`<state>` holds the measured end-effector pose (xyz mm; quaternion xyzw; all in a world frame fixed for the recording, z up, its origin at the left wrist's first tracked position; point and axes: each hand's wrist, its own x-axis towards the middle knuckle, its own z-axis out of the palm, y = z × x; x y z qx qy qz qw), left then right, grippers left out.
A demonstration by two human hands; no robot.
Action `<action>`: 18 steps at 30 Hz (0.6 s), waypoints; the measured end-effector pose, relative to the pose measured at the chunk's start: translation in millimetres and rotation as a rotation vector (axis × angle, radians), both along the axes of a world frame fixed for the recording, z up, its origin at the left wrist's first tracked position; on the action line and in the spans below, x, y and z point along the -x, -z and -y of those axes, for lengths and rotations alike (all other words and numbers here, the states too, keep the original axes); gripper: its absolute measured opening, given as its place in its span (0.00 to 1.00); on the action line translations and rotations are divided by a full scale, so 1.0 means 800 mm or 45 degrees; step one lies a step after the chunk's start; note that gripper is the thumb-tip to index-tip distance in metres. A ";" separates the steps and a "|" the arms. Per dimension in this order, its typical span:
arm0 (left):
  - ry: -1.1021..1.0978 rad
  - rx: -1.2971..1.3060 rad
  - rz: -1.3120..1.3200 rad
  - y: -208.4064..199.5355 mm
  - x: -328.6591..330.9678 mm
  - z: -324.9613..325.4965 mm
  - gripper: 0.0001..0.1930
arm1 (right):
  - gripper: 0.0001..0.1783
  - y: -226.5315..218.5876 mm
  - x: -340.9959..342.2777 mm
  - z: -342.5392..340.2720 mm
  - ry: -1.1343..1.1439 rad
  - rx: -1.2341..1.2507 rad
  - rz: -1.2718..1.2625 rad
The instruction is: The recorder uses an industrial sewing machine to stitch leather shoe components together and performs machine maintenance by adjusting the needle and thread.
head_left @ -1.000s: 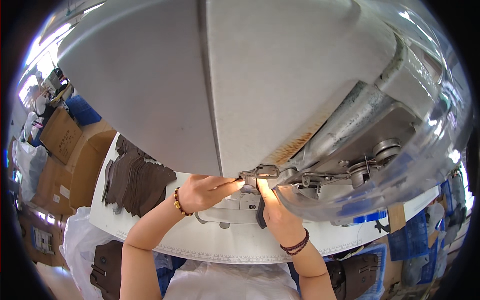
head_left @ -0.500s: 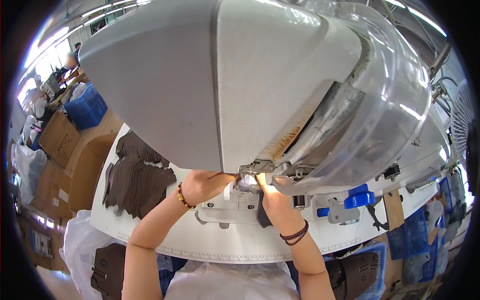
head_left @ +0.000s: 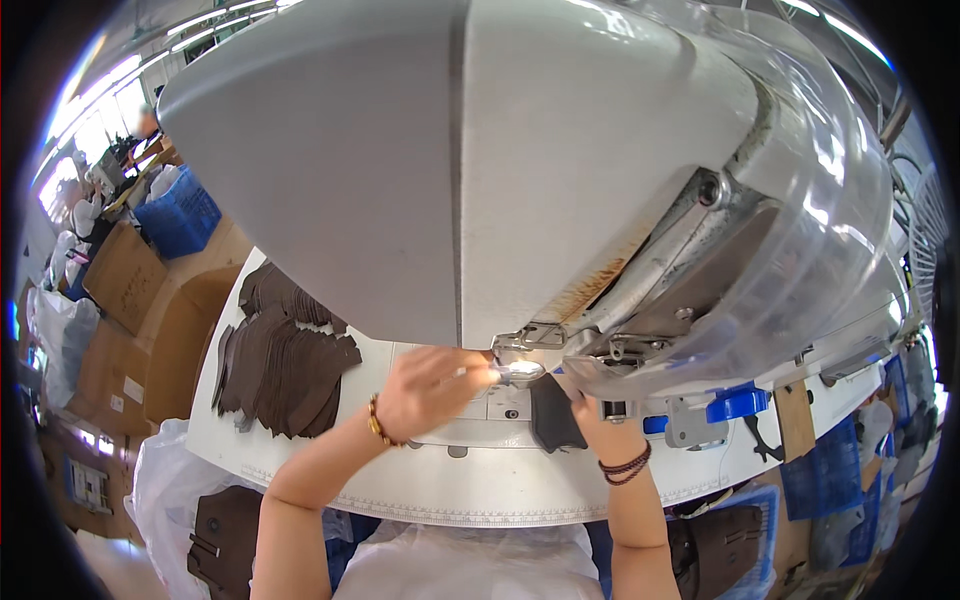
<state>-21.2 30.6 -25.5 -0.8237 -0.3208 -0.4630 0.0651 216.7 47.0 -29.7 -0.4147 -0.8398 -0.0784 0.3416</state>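
A large white sewing machine fills the upper middle, its lamp lighting the presser foot. My left hand, with a beaded bracelet, is at the left of the foot, its fingers bent toward it and smeared by motion; whether they hold anything does not show. On the right, my right hand reaches up under the machine's clear guard, beside a dark flat piece lying on the machine bed. Its fingertips are mostly hidden there. A fanned stack of dark brown cut pieces lies left of my left hand.
The white table has a ruler along its curved front edge. A blue knob sits right of my right hand. Cardboard boxes and a blue crate stand left. More brown pieces rest in a plastic bag below.
My left hand has shifted from its pinch by the presser foot and now blurs. My right hand has moved right, away from the foot. The dark piece shows more between the hands.
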 end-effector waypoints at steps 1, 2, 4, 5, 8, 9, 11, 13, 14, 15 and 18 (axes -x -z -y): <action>0.005 -0.117 -0.005 0.005 -0.008 0.010 0.12 | 0.14 -0.003 -0.005 0.001 -0.119 -0.282 -0.031; -0.003 -0.228 -0.018 0.010 -0.013 0.018 0.13 | 0.12 -0.010 -0.021 0.008 -0.126 -0.140 -0.097; 0.129 -0.058 -0.147 0.024 -0.022 0.029 0.13 | 0.12 -0.013 -0.035 0.023 -0.106 -0.162 -0.117; 0.226 0.088 -0.246 0.034 -0.027 0.032 0.12 | 0.12 -0.013 -0.041 0.032 -0.100 -0.180 -0.135; 0.115 0.239 -0.637 0.071 -0.053 0.026 0.15 | 0.16 -0.010 -0.051 0.054 -0.126 -0.250 -0.069; 0.046 0.224 -0.752 0.084 -0.064 0.021 0.15 | 0.19 -0.009 -0.053 0.061 -0.127 -0.246 -0.020; 0.064 0.189 -0.728 0.105 -0.084 0.015 0.16 | 0.20 -0.011 -0.058 0.074 -0.128 -0.237 -0.066; 0.063 0.021 -0.530 0.113 -0.099 0.008 0.16 | 0.20 -0.018 -0.067 0.086 -0.126 -0.143 -0.113; 0.075 0.060 -0.585 0.111 -0.100 0.010 0.16 | 0.20 -0.022 -0.072 0.091 -0.128 -0.104 -0.152; 0.161 0.130 -0.559 0.105 -0.098 0.016 0.14 | 0.20 -0.026 -0.076 0.095 -0.127 -0.127 -0.200; 0.415 0.291 -0.351 0.068 -0.100 0.048 0.09 | 0.21 -0.034 -0.087 0.103 -0.058 0.018 -0.458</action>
